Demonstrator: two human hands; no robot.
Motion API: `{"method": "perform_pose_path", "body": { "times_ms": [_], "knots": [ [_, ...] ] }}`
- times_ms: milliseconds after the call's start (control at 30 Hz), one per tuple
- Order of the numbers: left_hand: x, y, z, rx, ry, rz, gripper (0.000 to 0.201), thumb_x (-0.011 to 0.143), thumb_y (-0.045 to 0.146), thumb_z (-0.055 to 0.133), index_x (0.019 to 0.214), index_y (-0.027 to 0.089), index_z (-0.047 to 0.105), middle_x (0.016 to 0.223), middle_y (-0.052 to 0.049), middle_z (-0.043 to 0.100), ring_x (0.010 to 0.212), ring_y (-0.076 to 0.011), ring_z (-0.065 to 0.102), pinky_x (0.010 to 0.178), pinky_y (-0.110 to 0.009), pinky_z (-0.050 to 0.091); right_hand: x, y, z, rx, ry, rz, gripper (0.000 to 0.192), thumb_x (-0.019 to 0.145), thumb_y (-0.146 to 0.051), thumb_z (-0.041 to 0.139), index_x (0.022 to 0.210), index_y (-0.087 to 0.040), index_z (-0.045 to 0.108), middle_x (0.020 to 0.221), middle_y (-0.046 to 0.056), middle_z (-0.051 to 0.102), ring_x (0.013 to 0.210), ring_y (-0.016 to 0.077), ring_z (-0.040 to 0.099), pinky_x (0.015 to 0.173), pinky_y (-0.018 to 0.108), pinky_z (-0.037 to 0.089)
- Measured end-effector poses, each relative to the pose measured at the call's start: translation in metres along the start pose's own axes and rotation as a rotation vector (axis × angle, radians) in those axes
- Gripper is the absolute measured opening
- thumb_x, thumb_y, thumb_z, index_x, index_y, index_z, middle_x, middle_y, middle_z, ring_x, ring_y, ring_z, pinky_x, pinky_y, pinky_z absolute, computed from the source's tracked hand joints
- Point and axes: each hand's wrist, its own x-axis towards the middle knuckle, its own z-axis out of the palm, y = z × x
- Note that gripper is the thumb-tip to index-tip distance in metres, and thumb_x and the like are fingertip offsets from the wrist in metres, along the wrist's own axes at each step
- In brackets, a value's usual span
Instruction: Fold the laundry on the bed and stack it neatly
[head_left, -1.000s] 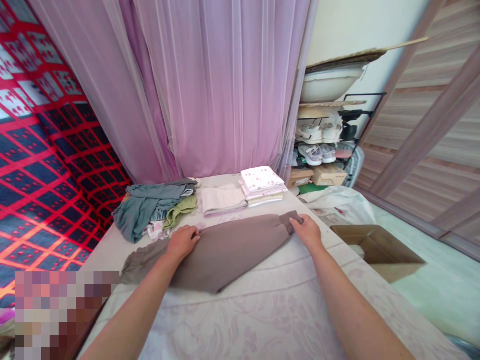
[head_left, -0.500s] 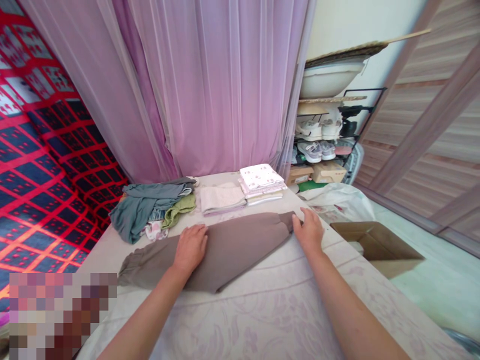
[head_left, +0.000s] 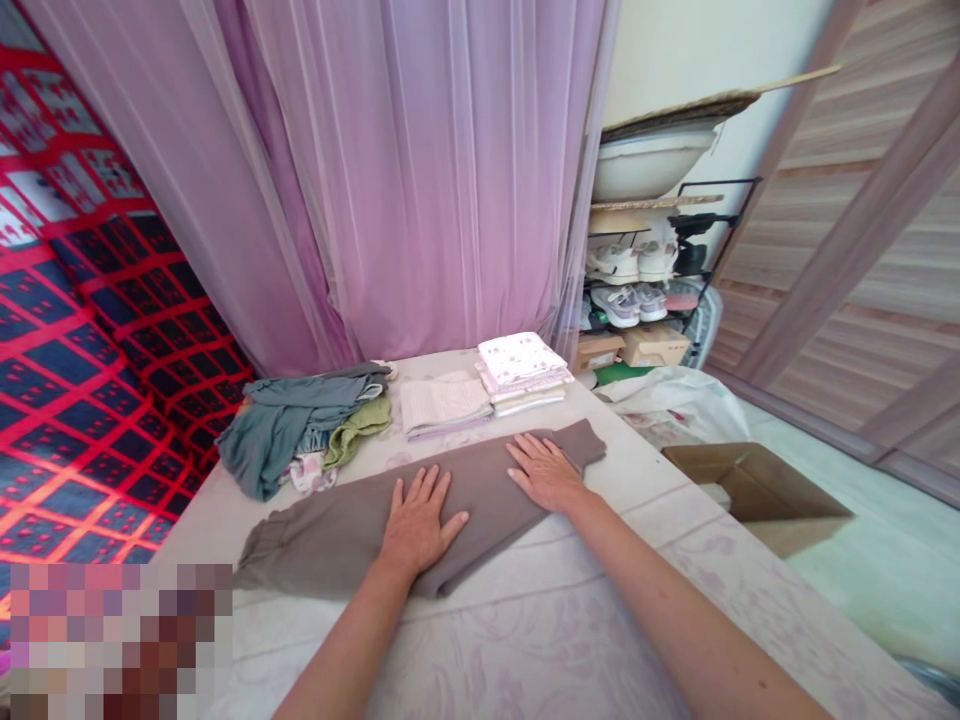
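Observation:
A pair of brown-grey trousers [head_left: 337,530], folded lengthwise, lies across the bed [head_left: 570,620], its gathered waistband at the left and its cuff at the right. My left hand [head_left: 420,520] rests flat on the middle of the trousers, fingers spread. Toward the cuff end, my right hand [head_left: 546,470] also lies palm down with its fingers stretched out. Behind the trousers sit a folded pale cloth [head_left: 446,400] and a stack of folded white printed cloths [head_left: 521,365]. To their left is a loose heap of green and grey clothes [head_left: 300,420].
Purple curtains [head_left: 435,180] hang behind the bed. Off its right edge are an open cardboard box [head_left: 757,490], a white plastic bag [head_left: 675,400] and a rack with shoes [head_left: 630,300]. A red-and-black patterned cloth [head_left: 112,350] hangs at the left. A blurred patch covers the lower left.
My right hand has left the cuff and moved left onto the trouser leg, flattening out. My left hand has slid slightly right, with its fingers now spread.

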Motion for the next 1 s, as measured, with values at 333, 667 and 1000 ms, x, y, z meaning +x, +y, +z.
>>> {"method": "perform_pose_path", "body": {
  "times_ms": [333,667,1000],
  "knots": [
    [-0.019,0.012,-0.020,0.029,0.095,0.095,0.032,0.096,0.029,0.038,0.101,0.021,0.069,0.096,-0.008,0.068,0.093,-0.0236,0.062,0.084,-0.039,0.048,-0.004,-0.014,-0.009,-0.027,0.008,0.074,0.052,0.095,-0.041,0.035,0.139,-0.017,0.046,0.152,0.012,0.032,0.141,0.0248,0.025,0.114,0.045,0.018],
    [-0.053,0.006,0.006,-0.069,0.179,0.163,0.037,0.096,0.036,0.041,0.127,0.026,0.059,0.134,-0.006,0.057,0.124,-0.0240,0.051,0.105,-0.045,0.042,-0.004,-0.079,-0.034,0.077,-0.039,-0.049,0.038,0.096,-0.032,0.033,0.115,-0.024,0.065,0.126,0.009,0.062,0.119,0.0216,0.053,0.102,0.041,0.032],
    [-0.054,0.009,0.015,-0.152,0.294,0.175,0.038,0.095,0.034,0.040,0.124,0.020,0.060,0.128,-0.007,0.061,0.123,-0.0248,0.052,0.108,-0.049,0.039,0.096,-0.110,-0.030,0.077,-0.147,-0.099,0.034,0.090,-0.039,0.044,0.103,-0.026,0.073,0.109,0.005,0.071,0.101,0.0211,0.063,0.084,0.029,0.044]
  ]
}}
